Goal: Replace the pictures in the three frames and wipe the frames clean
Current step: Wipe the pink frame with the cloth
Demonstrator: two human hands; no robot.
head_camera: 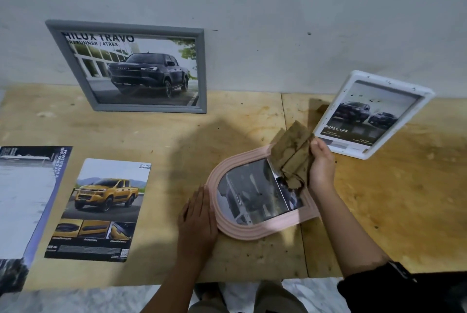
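A pink arch-shaped frame (242,233) lies flat on the plywood table (177,141) with a dark car picture inside. My left hand (198,214) rests flat against the frame's left edge, fingers straight. My right hand (321,165) grips a folded brown cloth (292,154) over the frame's upper right corner. A grey frame (126,66) with a dark pickup picture leans on the wall at the back left. A white frame (374,115) with a car picture stands tilted at the back right, specks on its surface.
A loose page showing a yellow pickup (101,209) lies on the table at the left. A larger printed sheet (25,201) lies at the far left edge. The wall (278,22) runs directly behind the table. The table's front edge is by my lap.
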